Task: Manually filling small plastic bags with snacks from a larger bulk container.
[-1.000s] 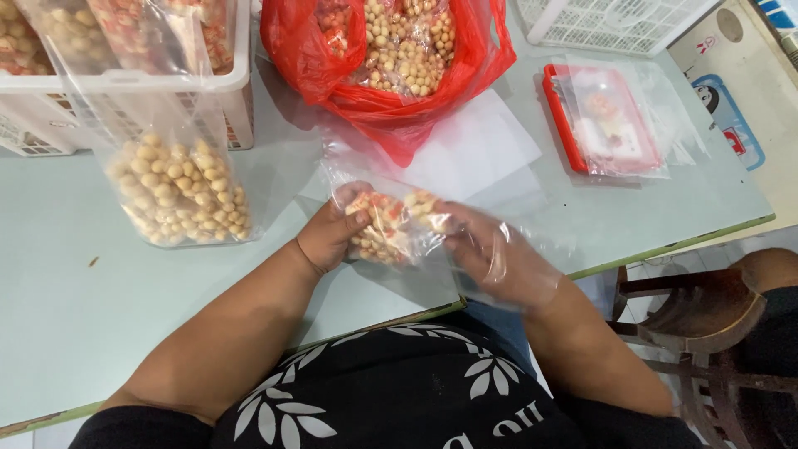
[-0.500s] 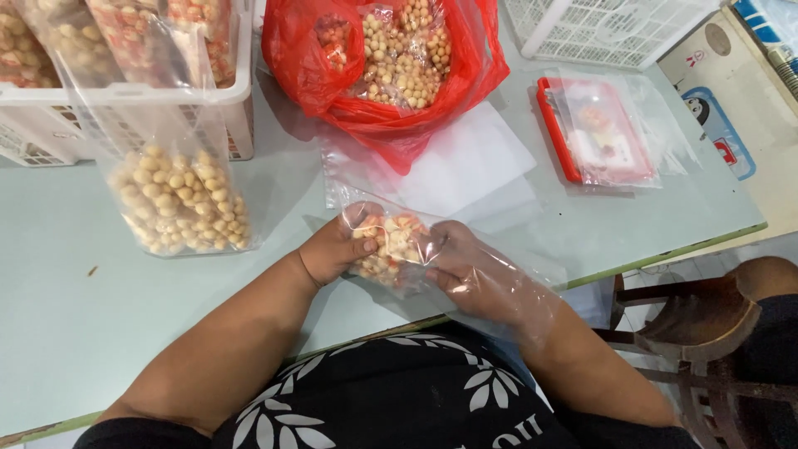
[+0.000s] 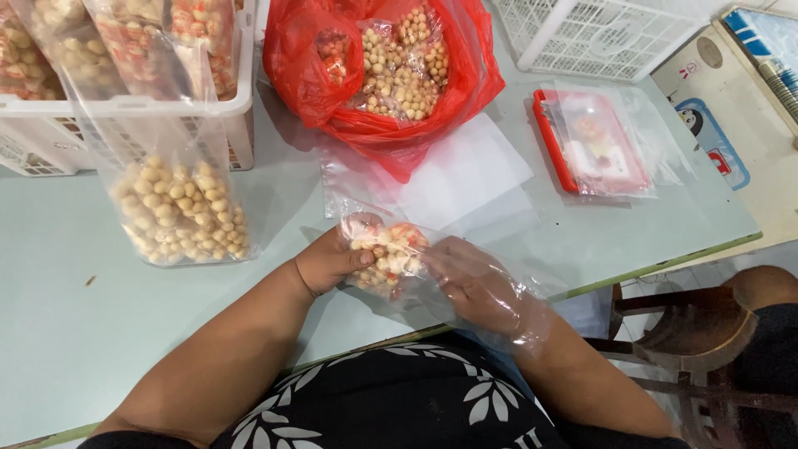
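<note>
Head view looks down on the person's two hands at the near edge of a pale green table [image 3: 66,274]. The left hand [image 3: 328,262], bare, is closed on the left side of a small clear bag of round pale snacks [image 3: 384,254], thumb pressed against the plastic. The right hand [image 3: 478,287], covered by a loose clear plastic glove, has its fingers curled on the right side of the same bag, so the bag sits gripped between both hands, just above the table surface. Just beyond the hands lies a stack of flat empty clear bags [image 3: 465,179]. Farther beyond, a red plastic bag [image 3: 453,91] stands open, full of the same round snacks. To the left of the left hand and a little beyond, a filled clear bag [image 3: 179,208] stands against a white basket [image 3: 125,108] that holds more filled bags. Well to the right of the right hand and beyond it lies a red-rimmed flat tray [image 3: 594,141] wrapped in clear plastic. Another white basket [image 3: 598,33] sits at the far right edge of the table.
</note>
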